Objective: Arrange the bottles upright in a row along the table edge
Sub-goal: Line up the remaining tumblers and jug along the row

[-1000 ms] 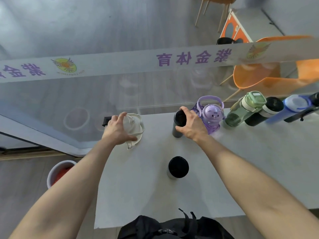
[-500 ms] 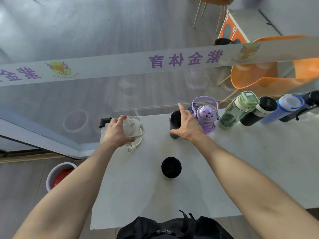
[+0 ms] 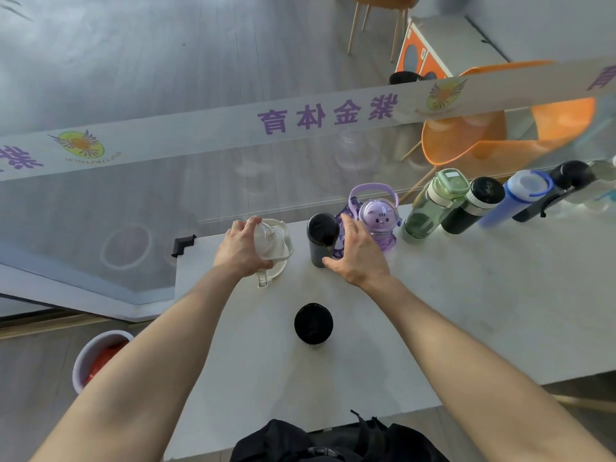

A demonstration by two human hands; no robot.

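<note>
One bottle is still standing out of line: the black bottle (image 3: 313, 324) is sitting upright near the person, its long axis pointing almost straight at the head camera, so only its lid is showing. It is lying near of both hands, roughly midway between the forearms, perhaps slightly closer to the right one.

The left hand (image 3: 240, 249) is gripping the white bottle (image 3: 272, 250) at the far left of the table (image 3: 466, 311). The right hand (image 3: 356, 253) is resting open, fingers spread, against the dark grey bottle (image 3: 320, 240).

Counting along the far edge rightward: white, dark grey, purple bottle (image 3: 378, 216), green bottle (image 3: 433, 203), black flask (image 3: 475, 205), blue bottle (image 3: 515, 198), a further black bottle (image 3: 560, 188). That is making seven in the row, eight bottles altogether, though the right edge is blurring.
</note>
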